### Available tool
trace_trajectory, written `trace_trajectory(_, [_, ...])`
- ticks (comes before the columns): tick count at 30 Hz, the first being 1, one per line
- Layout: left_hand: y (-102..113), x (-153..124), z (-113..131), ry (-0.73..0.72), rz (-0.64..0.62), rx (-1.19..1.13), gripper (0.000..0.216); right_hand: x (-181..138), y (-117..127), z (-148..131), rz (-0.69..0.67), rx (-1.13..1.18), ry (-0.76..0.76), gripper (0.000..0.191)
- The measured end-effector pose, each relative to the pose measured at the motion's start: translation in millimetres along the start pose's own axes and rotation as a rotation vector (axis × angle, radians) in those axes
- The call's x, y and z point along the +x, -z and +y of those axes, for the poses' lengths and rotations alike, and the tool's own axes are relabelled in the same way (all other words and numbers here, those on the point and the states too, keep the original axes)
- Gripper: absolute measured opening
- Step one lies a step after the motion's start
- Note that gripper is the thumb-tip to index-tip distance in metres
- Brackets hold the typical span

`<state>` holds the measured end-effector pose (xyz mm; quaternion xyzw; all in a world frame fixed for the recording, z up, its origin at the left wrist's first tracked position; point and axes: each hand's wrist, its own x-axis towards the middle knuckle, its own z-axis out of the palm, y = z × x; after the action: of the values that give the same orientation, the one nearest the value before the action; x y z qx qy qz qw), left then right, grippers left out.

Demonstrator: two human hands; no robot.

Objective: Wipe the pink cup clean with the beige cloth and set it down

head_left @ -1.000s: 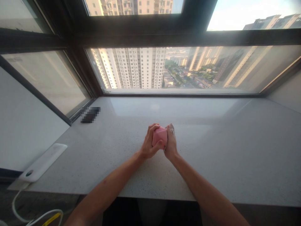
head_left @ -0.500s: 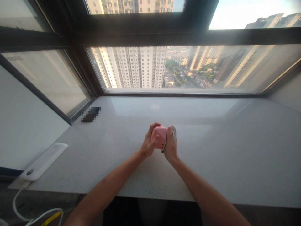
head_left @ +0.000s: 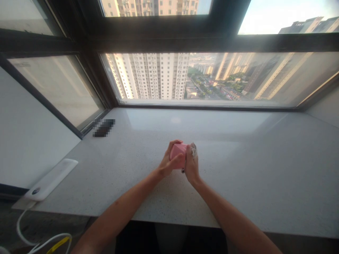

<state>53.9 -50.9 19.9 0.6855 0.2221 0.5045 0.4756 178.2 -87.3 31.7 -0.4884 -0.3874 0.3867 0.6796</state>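
Observation:
A small pink, box-like object (head_left: 178,150) with angled faces is held up between my two hands, over the middle of the white sill. My left hand (head_left: 166,164) wraps its left side, fingers over the top and thumb across the near face. Against its right side, my right hand (head_left: 191,165) is closed around a crumpled greyish-white cloth (head_left: 194,150), which shows past the fingers. A small dark bit pokes out below, between the object and my right hand; I cannot tell what it belongs to. The far side of the pink object is hidden.
The speckled white sill (head_left: 251,169) runs up to dark-framed windows (head_left: 169,44). A blurred-out dark item (head_left: 103,128) lies near the left window corner. At the left edge rests a long white power strip (head_left: 54,179), its white cable (head_left: 19,224) hanging below.
My left thumb has shifted slightly on the pink object, and the object has turned a little. My right hand and the cloth have moved slightly along its right side.

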Motion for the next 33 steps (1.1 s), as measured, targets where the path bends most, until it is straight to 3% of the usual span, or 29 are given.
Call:
trace_trajectory(2, [-5,-3,0,0.123,0.063,-0.109,0.054,-3,3,0,-0.089,-0.096,0.024,0.055])
trace_trajectory(3, [-5,-3,0,0.091,0.090,-0.084,0.053,-3,3,-1,-0.108,-0.107,0.012,0.055])
trace_trajectory(6, [-2,-2,-1,-0.264,0.118,0.205,0.062,1,1,-6,0.003,-0.011,-0.025,0.049])
trace_trajectory(8, [0,1,0,-0.389,0.074,0.286,0.067,2,0,-9,0.078,0.039,-0.003,0.046])
trace_trajectory(10, [-1,2,1,-0.258,0.049,0.147,0.060,1,1,-10,0.034,-0.007,0.038,0.049])
trace_trajectory(13, [-4,1,2,0.017,0.048,-0.089,0.052,-2,5,-9,-0.150,-0.144,0.045,0.058])
trace_trajectory(15, [-2,1,1,-0.074,0.093,-0.003,0.055,-2,6,-9,-0.148,-0.156,-0.016,0.058])
trace_trajectory(17, [0,1,-1,-0.277,0.111,0.175,0.063,1,4,-11,-0.016,-0.102,-0.045,0.052])
trace_trajectory(19, [2,2,-1,-0.328,0.069,0.222,0.065,1,2,-12,0.069,-0.049,-0.007,0.049])
trace_trajectory(23, [-1,1,4,0.030,0.027,-0.070,0.052,-1,3,-12,-0.090,-0.102,0.025,0.056])
trace_trajectory(24, [-2,1,4,0.056,0.040,-0.085,0.052,-1,3,-12,-0.119,-0.119,0.002,0.057])
trace_trajectory(28, [-1,3,4,-0.206,0.099,0.158,0.068,3,3,-12,0.026,-0.032,-0.045,0.049])
trace_trajectory(29, [0,4,3,-0.214,0.096,0.158,0.068,3,3,-12,0.054,-0.015,-0.031,0.047])
trace_trajectory(30, [-1,5,3,-0.156,0.082,0.102,0.066,3,4,-11,0.046,-0.025,-0.007,0.047])
trace_trajectory(33, [-3,5,2,0.165,0.039,-0.184,0.056,2,7,-7,-0.146,-0.187,0.083,0.055])
